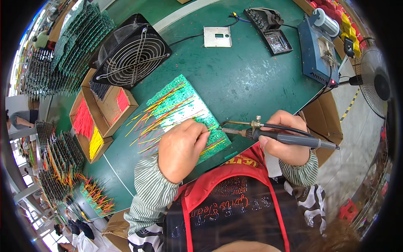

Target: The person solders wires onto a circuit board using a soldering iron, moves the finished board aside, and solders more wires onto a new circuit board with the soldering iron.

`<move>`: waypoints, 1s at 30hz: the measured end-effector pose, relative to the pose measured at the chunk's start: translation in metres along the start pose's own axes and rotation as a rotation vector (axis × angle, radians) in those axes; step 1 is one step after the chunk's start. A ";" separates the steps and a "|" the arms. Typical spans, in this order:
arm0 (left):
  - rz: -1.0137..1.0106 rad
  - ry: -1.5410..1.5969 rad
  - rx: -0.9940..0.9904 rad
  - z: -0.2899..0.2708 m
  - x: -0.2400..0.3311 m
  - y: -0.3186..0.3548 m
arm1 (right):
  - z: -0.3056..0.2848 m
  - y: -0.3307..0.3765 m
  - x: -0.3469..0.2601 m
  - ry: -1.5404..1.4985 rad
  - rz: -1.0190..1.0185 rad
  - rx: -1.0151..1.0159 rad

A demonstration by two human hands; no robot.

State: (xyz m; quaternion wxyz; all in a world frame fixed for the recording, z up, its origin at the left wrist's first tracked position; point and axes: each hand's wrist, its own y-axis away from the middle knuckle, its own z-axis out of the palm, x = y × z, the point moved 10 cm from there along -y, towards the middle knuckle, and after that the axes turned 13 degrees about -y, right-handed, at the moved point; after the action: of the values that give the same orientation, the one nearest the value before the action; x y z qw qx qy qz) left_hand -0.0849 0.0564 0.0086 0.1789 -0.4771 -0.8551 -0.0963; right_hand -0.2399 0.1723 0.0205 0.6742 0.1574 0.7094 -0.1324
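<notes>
A green circuit-board panel (pixel 181 87) lies on the table before me, with rows of red and yellow wires (pixel 161 105) sticking out to its left. My left hand (pixel 182 145) rests over the panel's near part, thumb and fingers pinched together close to the board. Whatever sits in that pinch is hidden by the fingers. In my right hand (pixel 289 134) is a soldering iron (pixel 275 135), held from the right with its tip pointing left, near my left fingertips. A thin brass-coloured tube (pixel 239 123) with a black hose runs along the iron's upper side.
A cardboard box (pixel 132 105) of red and yellow wires stands left, below a black fan (pixel 134 56). Toward the back lie a white plate (pixel 217 37) and a black tray (pixel 277 41). A blue soldering station (pixel 315 52) with a solder spool (pixel 326 23) occupies the right edge.
</notes>
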 end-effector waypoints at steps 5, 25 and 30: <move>0.002 0.028 -0.008 0.007 -0.001 -0.004 | -0.001 0.000 0.009 -0.014 0.032 0.006; -0.030 0.036 0.000 -0.015 -0.024 0.010 | -0.008 -0.003 -0.006 -0.030 -0.008 0.047; -0.276 -0.151 -0.077 -0.077 -0.135 0.041 | -0.011 -0.004 0.008 -0.140 0.061 0.088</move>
State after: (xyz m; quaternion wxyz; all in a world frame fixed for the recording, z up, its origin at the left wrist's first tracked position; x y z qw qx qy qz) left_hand 0.0313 -0.0534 0.0258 0.0809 -0.3676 -0.9191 -0.1168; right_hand -0.2517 0.1732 0.0128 0.7184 0.1985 0.6488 -0.1536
